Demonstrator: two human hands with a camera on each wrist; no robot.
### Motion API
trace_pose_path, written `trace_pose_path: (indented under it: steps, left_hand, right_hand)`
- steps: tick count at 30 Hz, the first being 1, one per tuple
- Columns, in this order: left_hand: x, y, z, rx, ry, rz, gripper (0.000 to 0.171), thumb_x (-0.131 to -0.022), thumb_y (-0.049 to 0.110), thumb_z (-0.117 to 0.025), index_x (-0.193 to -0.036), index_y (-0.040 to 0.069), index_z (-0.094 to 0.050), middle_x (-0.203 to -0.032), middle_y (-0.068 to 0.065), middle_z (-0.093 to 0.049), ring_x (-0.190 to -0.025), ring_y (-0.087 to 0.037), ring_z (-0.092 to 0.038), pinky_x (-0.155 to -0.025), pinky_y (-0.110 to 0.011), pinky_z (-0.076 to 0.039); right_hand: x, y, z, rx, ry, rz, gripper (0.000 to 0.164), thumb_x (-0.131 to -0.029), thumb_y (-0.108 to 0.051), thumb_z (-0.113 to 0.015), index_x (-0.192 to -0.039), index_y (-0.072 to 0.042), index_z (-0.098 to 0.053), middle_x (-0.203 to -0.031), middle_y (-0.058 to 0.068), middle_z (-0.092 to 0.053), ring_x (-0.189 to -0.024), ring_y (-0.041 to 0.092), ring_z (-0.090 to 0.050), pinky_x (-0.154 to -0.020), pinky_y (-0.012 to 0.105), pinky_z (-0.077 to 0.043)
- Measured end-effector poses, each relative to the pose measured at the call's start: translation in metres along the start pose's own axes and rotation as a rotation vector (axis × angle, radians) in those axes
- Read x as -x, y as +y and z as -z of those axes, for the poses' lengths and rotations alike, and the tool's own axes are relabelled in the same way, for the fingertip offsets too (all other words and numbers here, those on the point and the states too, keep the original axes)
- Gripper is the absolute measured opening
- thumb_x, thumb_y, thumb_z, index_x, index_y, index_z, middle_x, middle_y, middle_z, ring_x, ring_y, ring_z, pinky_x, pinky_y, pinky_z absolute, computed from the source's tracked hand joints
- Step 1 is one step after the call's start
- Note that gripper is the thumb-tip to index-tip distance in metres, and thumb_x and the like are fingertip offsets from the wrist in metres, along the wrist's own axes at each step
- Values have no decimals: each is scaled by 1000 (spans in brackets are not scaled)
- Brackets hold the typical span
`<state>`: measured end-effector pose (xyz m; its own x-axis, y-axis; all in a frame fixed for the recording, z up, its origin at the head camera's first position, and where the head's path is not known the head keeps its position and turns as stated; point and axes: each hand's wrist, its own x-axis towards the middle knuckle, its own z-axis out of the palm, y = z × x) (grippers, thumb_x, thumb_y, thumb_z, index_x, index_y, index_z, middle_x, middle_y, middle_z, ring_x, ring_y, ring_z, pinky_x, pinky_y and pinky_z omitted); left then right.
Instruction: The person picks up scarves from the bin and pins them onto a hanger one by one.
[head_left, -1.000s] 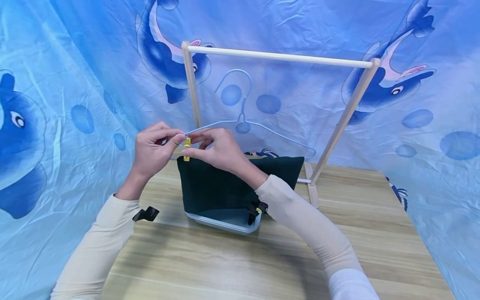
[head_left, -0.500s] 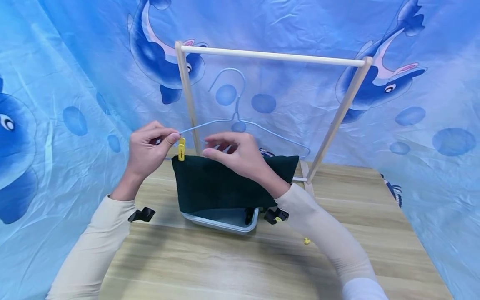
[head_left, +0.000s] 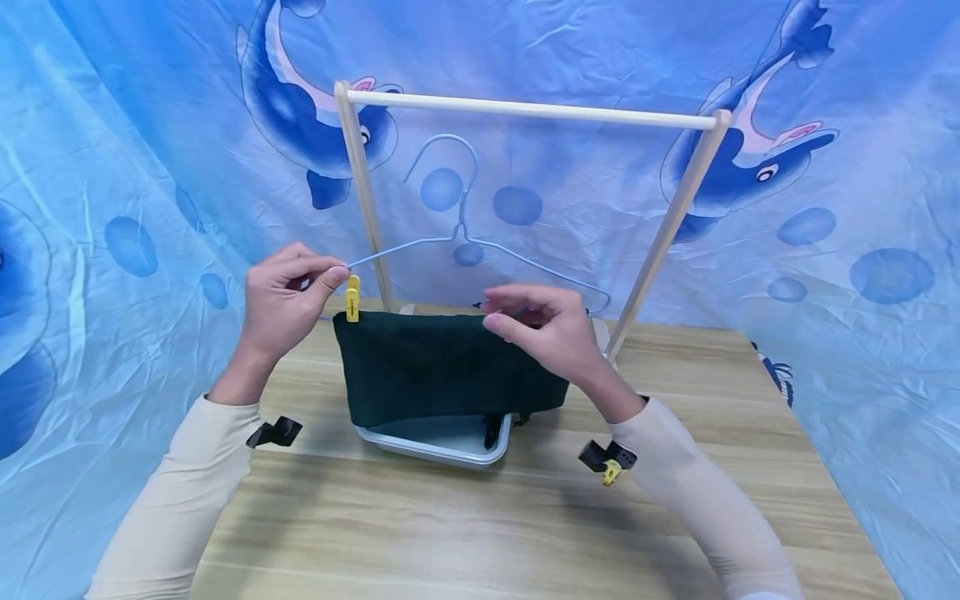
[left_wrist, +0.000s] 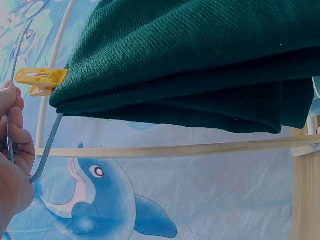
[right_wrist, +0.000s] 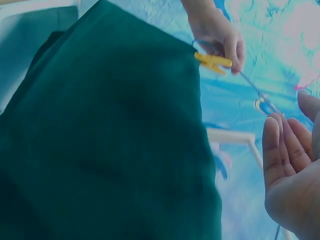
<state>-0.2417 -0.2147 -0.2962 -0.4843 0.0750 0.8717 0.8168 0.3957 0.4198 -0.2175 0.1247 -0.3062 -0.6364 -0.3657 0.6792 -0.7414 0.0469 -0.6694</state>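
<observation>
A blue wire hanger (head_left: 462, 229) is held up by my left hand (head_left: 285, 304), whose thumb and fingers pinch the left end of its arm. Dark green knitted cloth (head_left: 442, 367) hangs folded over the hanger's lower bar. A yellow clothespin (head_left: 352, 298) clips the cloth's top left corner, just below my left fingers; the left wrist view shows the clothespin (left_wrist: 42, 77) at the fold. My right hand (head_left: 551, 329) hovers in front of the cloth's right part with loosely bent fingers and nothing between them. The right wrist view shows the right hand (right_wrist: 295, 170) bare.
Behind the hanger stands a wooden rack (head_left: 525, 108) with a white top rod. A pale blue-grey container (head_left: 457, 454) sits on the wooden table (head_left: 420, 533), partly hidden by the cloth. A yellow piece (head_left: 611, 473) shows beside the black right wrist mount (head_left: 600, 457). Dolphin-print curtains surround the table.
My right hand has let go of the yellow clothespin and moved right along the cloth's top edge. The clothespin stays on the corner. My left hand still pinches the hanger.
</observation>
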Motion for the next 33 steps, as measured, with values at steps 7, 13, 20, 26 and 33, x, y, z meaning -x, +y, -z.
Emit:
trace_pose_path:
  steps: [7, 13, 20, 26, 33]
  left_hand:
    - [0, 1, 0, -15, 3, 4, 15, -79, -16, -78, -88, -4, -80, -71, 1, -58, -63, -6, -42, -57, -19, -29]
    - [0, 0, 1, -15, -2, 1, 15, -79, -17, -77, -88, -5, -79, -71, 0, -58, -63, -6, -42, -57, -19, -29]
    - [1, -1, 1, -18, 0, 2, 17, -78, -17, -77, -89, -5, -80, -71, 0, -58, -63, -6, -42, -58, -19, -29]
    - [2, 0, 1, -15, -5, -5, 16, -79, -17, -77, -90, -5, -79, -72, 0, -58, -64, -6, -43, -58, -19, -29]
    - [3, -1, 2, -8, -2, -15, 13, -79, -15, -78, -89, -6, -79, -72, -1, -58, -64, -5, -42, -58, -18, -29]
  right_hand:
    - [30, 10, 32, 34, 70, -28, 24, -91, -2, -75, -113, 8, -72, -102, 7, -78, -86, 12, -73, -67, 25, -57]
    - [59, 18, 57, 82, 98, -105, 23, -92, 2, -73, -114, 8, -72, -102, -6, -77, -90, 10, -72, -70, 21, -55]
    - [92, 32, 78, 179, 109, -182, 25, -87, 11, -72, -111, 4, -75, -104, 7, -77, -88, 7, -71, -71, 21, -55]
    - [122, 48, 97, 219, 54, -244, 25, -88, 8, -73, -112, 4, -75, -105, 15, -76, -88, 5, -71, -72, 21, -55]
    - [157, 69, 118, 293, -32, -346, 23, -88, 3, -75, -111, -2, -77, -108, 15, -75, -90, 8, -68, -75, 23, -56]
